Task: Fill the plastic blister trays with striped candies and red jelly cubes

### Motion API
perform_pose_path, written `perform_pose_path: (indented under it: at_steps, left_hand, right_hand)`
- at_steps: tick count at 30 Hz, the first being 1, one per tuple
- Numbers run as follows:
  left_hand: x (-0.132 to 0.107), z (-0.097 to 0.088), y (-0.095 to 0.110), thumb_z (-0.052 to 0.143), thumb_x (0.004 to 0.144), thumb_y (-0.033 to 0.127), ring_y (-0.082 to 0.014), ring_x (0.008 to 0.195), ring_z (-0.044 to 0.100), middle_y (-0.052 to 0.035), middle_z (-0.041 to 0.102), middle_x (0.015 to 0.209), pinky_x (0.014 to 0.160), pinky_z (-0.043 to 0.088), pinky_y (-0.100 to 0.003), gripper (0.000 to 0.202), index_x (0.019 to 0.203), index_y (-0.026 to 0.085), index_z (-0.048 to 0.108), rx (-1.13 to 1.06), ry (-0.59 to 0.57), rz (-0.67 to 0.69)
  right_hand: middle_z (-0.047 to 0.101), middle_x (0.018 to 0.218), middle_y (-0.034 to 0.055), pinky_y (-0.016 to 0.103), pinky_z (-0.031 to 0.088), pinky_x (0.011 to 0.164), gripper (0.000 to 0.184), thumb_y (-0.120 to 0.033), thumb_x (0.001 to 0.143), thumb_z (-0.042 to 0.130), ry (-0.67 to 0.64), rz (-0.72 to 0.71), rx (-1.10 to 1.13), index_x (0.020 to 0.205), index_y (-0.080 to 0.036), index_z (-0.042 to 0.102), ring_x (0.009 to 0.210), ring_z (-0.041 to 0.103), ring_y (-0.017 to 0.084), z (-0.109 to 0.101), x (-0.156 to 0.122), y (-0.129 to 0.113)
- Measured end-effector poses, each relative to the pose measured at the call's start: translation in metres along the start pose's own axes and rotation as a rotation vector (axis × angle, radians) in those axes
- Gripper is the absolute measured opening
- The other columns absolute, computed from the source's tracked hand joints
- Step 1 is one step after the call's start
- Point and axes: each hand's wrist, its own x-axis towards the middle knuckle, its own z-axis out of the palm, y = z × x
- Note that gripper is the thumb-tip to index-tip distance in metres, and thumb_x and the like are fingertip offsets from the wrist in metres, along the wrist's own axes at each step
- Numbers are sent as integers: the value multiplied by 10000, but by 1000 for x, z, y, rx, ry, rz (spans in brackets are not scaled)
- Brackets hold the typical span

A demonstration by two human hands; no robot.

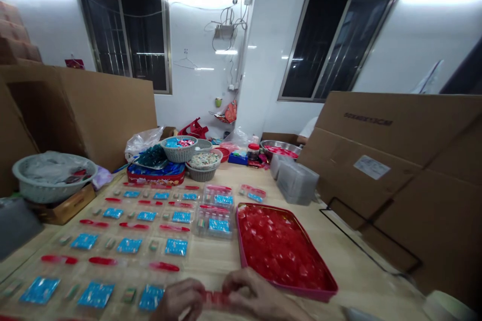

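Observation:
My left hand and my right hand sit at the bottom edge of the head view, pinching a small red translucent strip between them. Just right of my right hand lies a pink-rimmed tray heaped with red translucent pieces. Clear plastic blister trays spread across the table to the left, laid out in rows. Their compartments hold blue packets, red strips and small pale items. The nearest blue packet lies just left of my left hand.
Beyond the blister trays stand a grey plastic basin, woven plastic baskets and a red tin. Clear plastic boxes and a steel bowl of red pieces sit further back. Large cardboard sheets rise along the table's right side.

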Motion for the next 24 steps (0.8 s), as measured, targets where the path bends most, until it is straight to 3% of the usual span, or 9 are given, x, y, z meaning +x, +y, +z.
perform_pose_path:
  at_steps: [3,5,7,10,14,17,20,24]
  left_hand:
    - [33,-13,-7,521,829,239,-177,793,656,-75,700,835,694,529,-245,142,784,191,647,-255,169,-230]
    - [57,-18,-17,575,786,297,-183,761,655,-69,693,787,669,527,-251,142,763,170,634,-457,211,-401]
    - [86,-20,-33,636,716,338,-185,721,654,-56,685,750,653,526,-265,194,791,160,612,-657,281,-533]
    - [139,-16,-69,681,637,369,-173,658,642,-24,660,699,611,516,-271,296,816,167,560,-787,409,-633]
    - [212,-9,-117,642,650,264,-124,514,580,18,571,528,495,441,-207,161,663,156,523,-468,378,-828]
    - [249,-3,-148,615,652,176,-132,509,579,12,573,521,476,410,-206,70,669,140,557,-318,364,-889]
    - [266,3,-172,642,612,130,-185,677,633,-41,647,650,568,437,-235,104,709,127,606,-133,362,-928]
    - [268,14,-194,650,587,90,-253,948,607,-125,682,920,752,432,-283,205,789,118,639,83,311,-945]
  right_hand:
    - [671,951,78,327,450,801,406,-516,812,495,117,-19,316,936,-174,676,905,601,221,-13,16,-3]
    - [674,876,63,319,458,760,399,-510,696,649,192,-31,516,906,-170,657,827,615,206,-22,29,-2]
    - [659,741,30,291,461,682,412,-448,575,761,263,-17,656,848,-168,633,687,612,172,-34,47,2]
    - [619,647,7,258,447,588,387,-473,580,736,433,51,702,770,-164,602,573,572,134,-60,82,10]
    - [573,584,-14,229,429,534,365,-507,619,658,616,171,475,669,-160,554,530,541,114,-102,139,25]
    - [511,485,-39,216,391,483,306,-442,658,637,702,269,352,616,-172,500,479,515,112,-125,180,42]
    - [533,493,-26,216,388,498,240,-351,666,645,768,362,211,610,-180,487,534,557,139,-137,207,62]
    - [649,682,42,224,412,592,162,-257,639,672,817,471,22,654,-179,530,769,624,199,-139,221,84]
